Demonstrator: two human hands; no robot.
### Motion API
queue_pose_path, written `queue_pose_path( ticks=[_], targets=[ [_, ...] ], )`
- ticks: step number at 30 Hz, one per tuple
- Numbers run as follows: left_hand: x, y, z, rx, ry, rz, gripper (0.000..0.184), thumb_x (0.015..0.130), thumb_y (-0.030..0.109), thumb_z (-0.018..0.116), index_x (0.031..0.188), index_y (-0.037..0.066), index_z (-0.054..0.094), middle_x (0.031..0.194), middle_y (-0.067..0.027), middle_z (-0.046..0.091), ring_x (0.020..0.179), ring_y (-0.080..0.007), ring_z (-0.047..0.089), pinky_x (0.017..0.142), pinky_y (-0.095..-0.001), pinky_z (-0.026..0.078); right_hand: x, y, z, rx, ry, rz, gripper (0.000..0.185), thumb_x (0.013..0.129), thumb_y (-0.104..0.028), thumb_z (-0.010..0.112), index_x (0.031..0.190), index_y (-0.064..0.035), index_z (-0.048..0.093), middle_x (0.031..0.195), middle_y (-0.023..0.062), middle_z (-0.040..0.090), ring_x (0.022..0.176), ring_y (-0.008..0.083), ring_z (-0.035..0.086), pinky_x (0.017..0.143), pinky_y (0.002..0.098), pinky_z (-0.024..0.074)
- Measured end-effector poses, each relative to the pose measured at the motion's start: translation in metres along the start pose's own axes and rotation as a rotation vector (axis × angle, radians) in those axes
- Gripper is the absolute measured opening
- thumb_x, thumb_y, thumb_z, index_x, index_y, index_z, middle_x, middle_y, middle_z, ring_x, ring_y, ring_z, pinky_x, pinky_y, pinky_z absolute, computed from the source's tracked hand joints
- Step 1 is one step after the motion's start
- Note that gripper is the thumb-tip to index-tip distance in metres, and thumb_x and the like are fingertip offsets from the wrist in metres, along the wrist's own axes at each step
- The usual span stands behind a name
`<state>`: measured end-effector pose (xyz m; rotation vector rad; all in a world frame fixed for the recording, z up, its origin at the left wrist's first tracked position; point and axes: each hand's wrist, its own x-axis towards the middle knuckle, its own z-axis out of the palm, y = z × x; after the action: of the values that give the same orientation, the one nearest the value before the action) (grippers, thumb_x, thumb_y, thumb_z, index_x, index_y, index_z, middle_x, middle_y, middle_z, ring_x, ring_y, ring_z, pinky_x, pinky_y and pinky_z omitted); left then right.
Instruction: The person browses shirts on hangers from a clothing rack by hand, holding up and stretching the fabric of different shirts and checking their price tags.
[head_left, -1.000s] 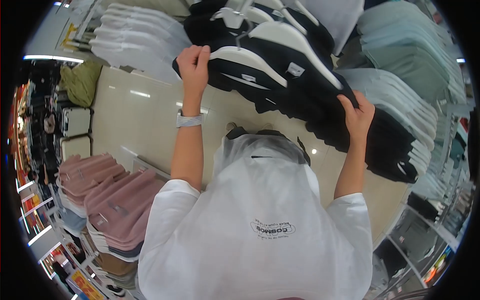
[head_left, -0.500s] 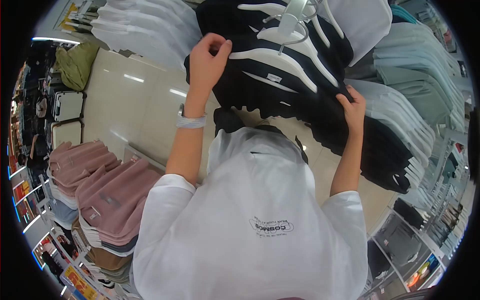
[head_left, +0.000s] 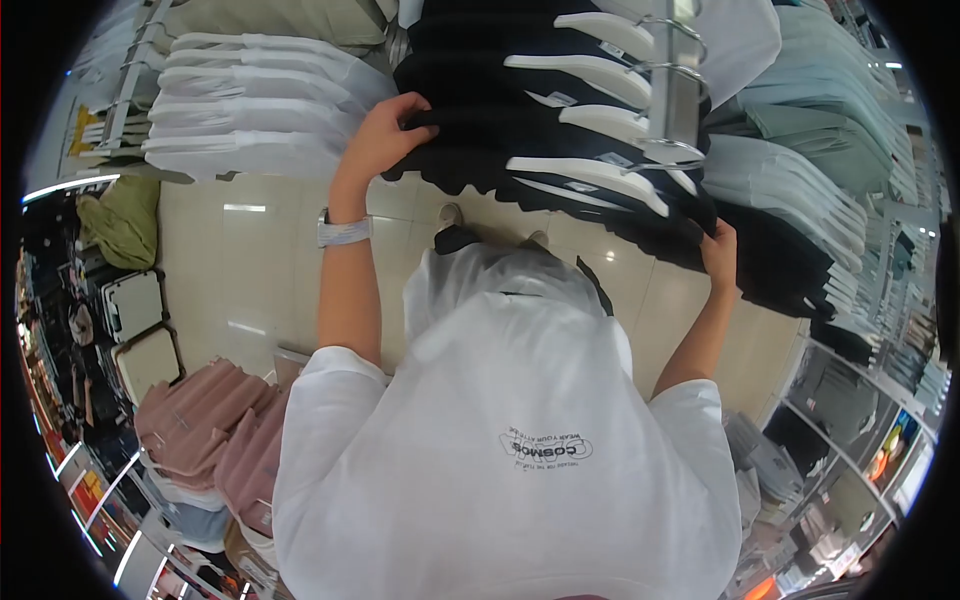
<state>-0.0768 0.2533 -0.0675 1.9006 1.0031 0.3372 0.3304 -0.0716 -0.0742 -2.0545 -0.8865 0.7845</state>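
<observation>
Several black T-shirts [head_left: 460, 160] hang on white hangers [head_left: 590, 180] from a metal rail [head_left: 675, 95] in front of me. My left hand [head_left: 385, 145] has its thumb and fingers closed on the shoulder fabric at the left side of a black shirt. On the opposite side, my right hand [head_left: 720, 258] pinches the shoulder or sleeve of the front black shirt. White neck labels show inside the collars. Parts of the hanger hooks are hidden behind the rail.
White shirts [head_left: 250, 110] hang on the left, with pale green and grey-blue shirts [head_left: 810, 120] on the right. Pink garments [head_left: 200, 415] are at lower left, near suitcases [head_left: 135, 305] and an olive garment [head_left: 120, 225]. A shelf rack [head_left: 820, 400] stands at lower right.
The view has shifted, and the rail now appears further right. The front black shirt sits straighter beside the others. My left hand has moved left and down; my right hand is lower.
</observation>
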Motion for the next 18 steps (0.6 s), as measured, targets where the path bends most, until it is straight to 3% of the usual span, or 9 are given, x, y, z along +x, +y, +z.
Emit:
queue_pose_path(
  ticks=[4, 6, 7, 9, 12, 16, 18],
  targets=[
    [0.0, -0.018, 0.002, -0.121, -0.02, 0.055, 0.031, 0.076, 0.012, 0.072, 0.102, -0.001, 0.062, 0.085, -0.0105, 0.065, 0.074, -0.0168, 0.058, 0.068, -0.0286, 0.046, -0.023, 0.053, 0.016, 0.014, 0.282, 0.103, 0.017, 0.084, -0.012, 0.069, 0.091, 0.0036, 0.068, 0.075, -0.0054, 0.06, 0.066, 0.0032, 0.048, 0.059, 0.0205, 0.0383],
    [-0.005, -0.027, 0.004, -0.191, 0.051, 0.095, 0.027, 0.078, 0.014, 0.073, 0.099, -0.002, 0.064, 0.081, -0.0113, 0.066, 0.071, -0.0141, 0.06, 0.066, -0.0273, 0.047, -0.042, 0.066, 0.028, 0.038, 0.35, 0.093, 0.021, 0.087, -0.018, 0.068, 0.087, 0.0027, 0.067, 0.072, -0.0064, 0.058, 0.064, 0.0025, 0.045, 0.056, 0.0213, 0.0356],
    [-0.007, -0.031, 0.009, -0.169, 0.202, 0.224, 0.025, 0.079, 0.014, 0.074, 0.097, -0.002, 0.066, 0.08, -0.0119, 0.068, 0.073, -0.0149, 0.064, 0.067, -0.0283, 0.049, -0.053, 0.063, 0.037, 0.013, 0.419, 0.109, 0.025, 0.089, -0.023, 0.067, 0.085, 0.0019, 0.067, 0.071, -0.0064, 0.057, 0.063, 0.0025, 0.045, 0.055, 0.0212, 0.0346],
    [-0.014, -0.037, 0.013, -0.203, 0.222, 0.224, 0.026, 0.08, 0.014, 0.072, 0.099, -0.003, 0.065, 0.085, -0.0139, 0.069, 0.077, -0.0176, 0.066, 0.071, -0.0286, 0.049, -0.071, 0.075, 0.049, -0.027, 0.478, 0.212, 0.034, 0.091, -0.033, 0.065, 0.081, -0.0005, 0.066, 0.067, -0.0057, 0.054, 0.061, 0.003, 0.044, 0.055, 0.0213, 0.0354],
    [-0.023, -0.054, 0.018, -0.23, 0.23, 0.224, 0.021, 0.081, 0.009, 0.067, 0.098, -0.002, 0.064, 0.084, -0.0159, 0.067, 0.075, -0.0234, 0.066, 0.07, -0.0295, 0.049, -0.098, 0.072, 0.083, 0.18, 0.598, 0.3, 0.029, 0.09, -0.028, 0.067, 0.078, -0.001, 0.067, 0.065, -0.005, 0.054, 0.057, 0.0034, 0.045, 0.052, 0.0198, 0.0362],
    [-0.034, -0.064, 0.012, -0.129, 0.201, 0.226, 0.017, 0.078, -0.002, 0.057, 0.094, -0.002, 0.062, 0.078, -0.019, 0.062, 0.071, -0.0335, 0.061, 0.066, -0.032, 0.048, -0.121, 0.062, 0.121, 0.107, 0.593, 0.457, 0.03, 0.091, -0.029, 0.064, 0.089, 0.0008, 0.067, 0.067, 0.0008, 0.062, 0.055, 0.0071, 0.056, 0.051, 0.0218, 0.0426],
    [-0.036, -0.073, 0.014, -0.138, 0.19, 0.223, 0.018, 0.077, -0.003, 0.054, 0.093, -0.002, 0.061, 0.078, -0.0196, 0.06, 0.07, -0.0345, 0.06, 0.064, -0.0327, 0.047, -0.122, 0.055, 0.134, 0.081, 0.499, 0.499, 0.026, 0.093, -0.025, 0.06, 0.092, 0.0006, 0.066, 0.068, 0.0044, 0.064, 0.055, 0.0108, 0.06, 0.053, 0.0235, 0.0464]
  ],
)
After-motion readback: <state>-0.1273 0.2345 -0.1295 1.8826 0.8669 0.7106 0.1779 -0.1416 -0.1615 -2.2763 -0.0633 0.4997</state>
